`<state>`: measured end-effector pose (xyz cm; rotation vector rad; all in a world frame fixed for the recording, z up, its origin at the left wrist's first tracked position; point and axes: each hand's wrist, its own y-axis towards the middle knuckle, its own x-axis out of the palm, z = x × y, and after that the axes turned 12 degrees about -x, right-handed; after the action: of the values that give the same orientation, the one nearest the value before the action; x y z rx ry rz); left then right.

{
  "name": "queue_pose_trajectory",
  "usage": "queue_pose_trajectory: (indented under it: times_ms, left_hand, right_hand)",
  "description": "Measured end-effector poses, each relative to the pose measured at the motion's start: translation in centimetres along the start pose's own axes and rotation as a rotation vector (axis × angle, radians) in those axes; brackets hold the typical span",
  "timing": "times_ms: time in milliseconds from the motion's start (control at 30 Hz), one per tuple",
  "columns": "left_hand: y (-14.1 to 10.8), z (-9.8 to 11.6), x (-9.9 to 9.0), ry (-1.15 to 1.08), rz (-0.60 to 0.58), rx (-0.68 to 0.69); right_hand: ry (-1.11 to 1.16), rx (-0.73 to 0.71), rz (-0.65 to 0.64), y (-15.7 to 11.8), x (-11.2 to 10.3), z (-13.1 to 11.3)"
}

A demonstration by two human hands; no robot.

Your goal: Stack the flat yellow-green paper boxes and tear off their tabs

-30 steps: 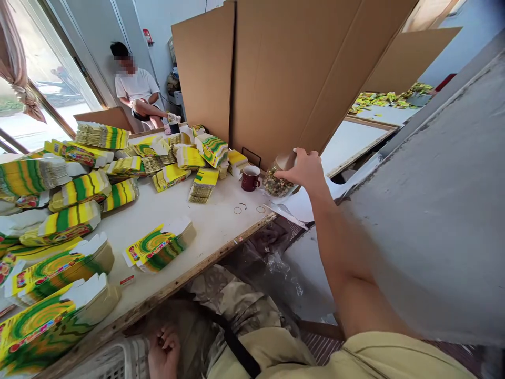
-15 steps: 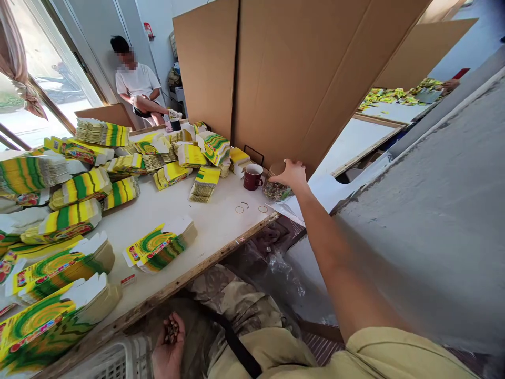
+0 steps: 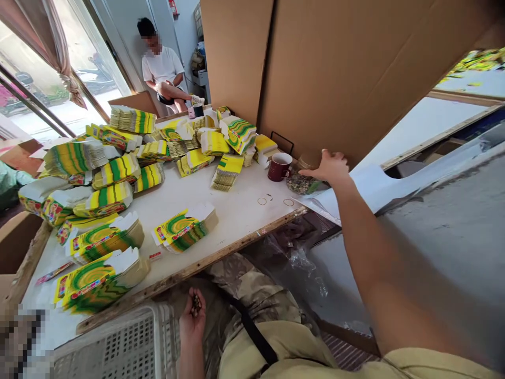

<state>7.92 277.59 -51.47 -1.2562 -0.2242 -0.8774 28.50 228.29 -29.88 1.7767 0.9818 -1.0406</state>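
My left hand [image 3: 193, 316] is low by my lap, palm up. Its curled fingers cup a small heap of brownish nuts or seeds [image 3: 195, 304], too small to name surely. My right hand [image 3: 331, 168] reaches to the far table edge and grips the clear jar [image 3: 303, 184] near its top, thumb across the front, other fingers at the right side. Similar small brownish pieces fill the jar's lower part. Left of the jar stands a dark red mug [image 3: 279, 167], close beside it.
Stacks of folded yellow-green cartons [image 3: 110, 279] cover much of the white table [image 3: 236, 210]. Rubber bands [image 3: 262, 201] lie near its edge. A white plastic basket [image 3: 118, 342] is below left. Large cardboard sheets [image 3: 315, 68] stand behind the mug. A person [image 3: 163, 68] sits at the back.
My view has turned left, so things appear farther right and more of the basket shows. My right hand stays at the jar; my left still cups the small pieces.
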Motion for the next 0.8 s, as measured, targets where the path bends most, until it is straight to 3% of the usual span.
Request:
queue_pose_trajectory:
  times_ms: [67,167,333,433,567,667,800]
  left_hand:
    - [-1.6,-0.5,1.6,-0.125,0.133,-0.034]
    - [-4.8,-1.6,4.5,-0.160,0.182,-0.038]
    - [-11.2,-3.8,9.7,-0.069,0.134,-0.175]
    - [-14.5,-4.4,13.1,0.013,-0.057,-0.313]
    - [-18.3,-4.3,16.6,0.094,-0.275,-0.428]
    - [-21.0,-4.4,18.1,0.158,-0.401,-0.499]
    - [-24.7,-5.7,18.2,0.167,-0.536,-0.649]
  right_hand:
    - [-0.005,-0.010,0.093,-1.0,-1.4,-0.6]
    - [0.041,-0.086,0.164,-3.0,-3.1,-1.7]
    - [0.173,-0.427,0.167,-7.3,-3.6,-5.0]
    - [0.314,-0.629,0.056,-10.2,-1.1,-8.2]
    - [0.467,-0.727,-0.237,-13.5,4.6,-12.7]
    - [0.522,-0.779,-0.392,-14.6,8.3,-14.9]
    - [0.547,-0.710,-0.476,-15.0,10.9,-15.1]
